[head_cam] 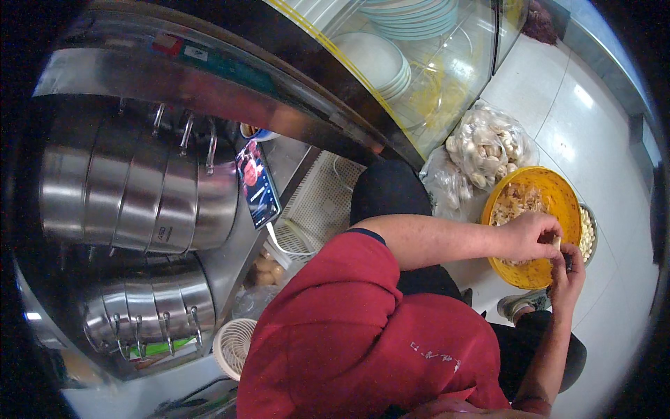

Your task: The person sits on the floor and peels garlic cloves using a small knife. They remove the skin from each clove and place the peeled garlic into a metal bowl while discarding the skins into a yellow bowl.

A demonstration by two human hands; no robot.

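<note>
A small pale garlic clove [556,242] is between the fingertips of my two hands, above a yellow plastic basin [562,209]. My left hand [526,235] reaches in from the left and pinches the clove. From below, my right hand [568,277] meets it with bent fingers; a small dark item shows at those fingers, too unclear to name. Loose garlic skins [518,201] lie in the basin. Partly hidden behind the basin, a metal bowl [594,251] holds peeled cloves [587,230]. Beside the basin sits a clear plastic bag of garlic bulbs [489,144].
Stacked steel pots [141,194] stand on a metal shelf at left, near a lit phone [257,183] with a white cable. A perforated plastic basket [319,191] is below. Plates [371,63] sit behind glass. My shoe [518,304] is close to the basin on the tiled floor [586,105].
</note>
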